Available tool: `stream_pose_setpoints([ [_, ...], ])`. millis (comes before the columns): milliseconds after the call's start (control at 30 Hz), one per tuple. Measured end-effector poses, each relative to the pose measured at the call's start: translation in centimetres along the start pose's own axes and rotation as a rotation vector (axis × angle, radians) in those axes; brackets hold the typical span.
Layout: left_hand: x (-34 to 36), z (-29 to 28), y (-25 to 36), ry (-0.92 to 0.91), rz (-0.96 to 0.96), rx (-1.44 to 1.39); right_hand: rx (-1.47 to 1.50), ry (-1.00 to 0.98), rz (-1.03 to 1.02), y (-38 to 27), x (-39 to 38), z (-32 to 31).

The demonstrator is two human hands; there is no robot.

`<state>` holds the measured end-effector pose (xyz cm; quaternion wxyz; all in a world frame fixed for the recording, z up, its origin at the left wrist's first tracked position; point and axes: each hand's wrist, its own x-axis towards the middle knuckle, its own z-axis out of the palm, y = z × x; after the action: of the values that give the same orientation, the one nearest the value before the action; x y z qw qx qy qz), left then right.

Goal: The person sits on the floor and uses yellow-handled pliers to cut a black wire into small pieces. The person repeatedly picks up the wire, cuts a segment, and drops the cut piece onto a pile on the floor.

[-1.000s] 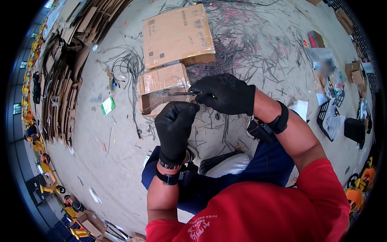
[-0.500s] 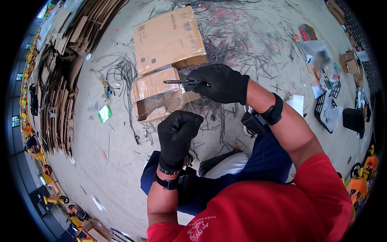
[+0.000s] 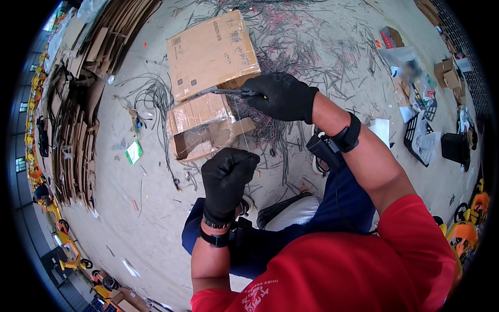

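Down over a concrete floor (image 3: 130, 223), the person is sitting with both gloved hands working on a thin wire. The right hand (image 3: 283, 96) is gripping a slim dark tool (image 3: 228, 92), likely pliers or cutters, level and pointing to the person's left, apparently so its tip bites the wire's upper end. The left hand (image 3: 226, 179) is clenching into a fist below it, seemingly closing around the wire (image 3: 240, 130), which is running taut and nearly vertical between the two hands; that spacing looks meant to keep it stretched. Just beyond the hands, a large flat brown cardboard box (image 3: 210, 52) with small dark printed marks is lying on the floor, and a smaller open carton (image 3: 205, 130) wrapped in clear tape is sitting against its near edge. A pile of dark and reddish wire offcuts (image 3: 301, 47) is spreading behind them. A small green-and-white packet (image 3: 134, 152) is lying to the left, near stacked flattened cardboard (image 3: 78, 119).
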<state>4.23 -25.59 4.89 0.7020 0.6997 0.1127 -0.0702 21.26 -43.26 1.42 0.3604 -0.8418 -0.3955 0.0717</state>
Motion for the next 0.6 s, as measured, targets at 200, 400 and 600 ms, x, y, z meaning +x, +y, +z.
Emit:
stream_pose_setpoints([
  [200, 0.3, 0.0, 0.0, 0.072, 0.039, 0.077, -0.149, -0.015, 0.078, 2.3, 0.0, -0.9],
  [400, 1.0, -0.6, -1.2, 0.187, 0.061, 0.136, -0.345, 0.054, 0.26, 3.9, -0.1, -3.1],
  [600, 1.6, -1.4, -0.9, 0.178, 0.002, 0.145, 0.401, -0.009, 0.054, -0.3, 0.6, -2.8],
])
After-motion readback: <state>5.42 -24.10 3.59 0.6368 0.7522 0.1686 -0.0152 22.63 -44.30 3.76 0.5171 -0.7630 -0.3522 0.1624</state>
